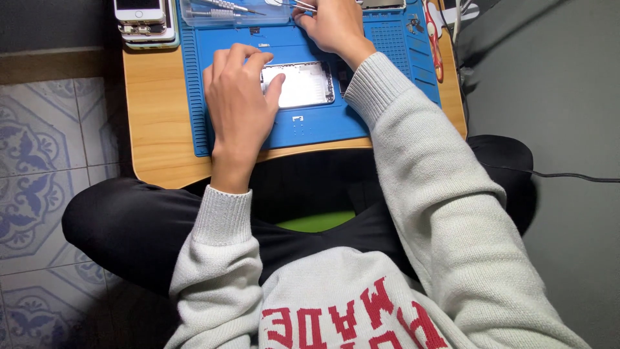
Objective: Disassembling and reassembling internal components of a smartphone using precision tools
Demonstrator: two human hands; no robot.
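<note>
Person seated cross-legged at a low light-wood table with a blue silicone repair mat on it; left hand lies flat, fingers together and extended, pinning the left edge of an opened silver phone housing at mat centre. Right hand is up at the mat's far edge, fingers pinched shut on thin metal tweezers. A stack of white phones sits at the table's far-left corner, well apart from both hands.
</note>
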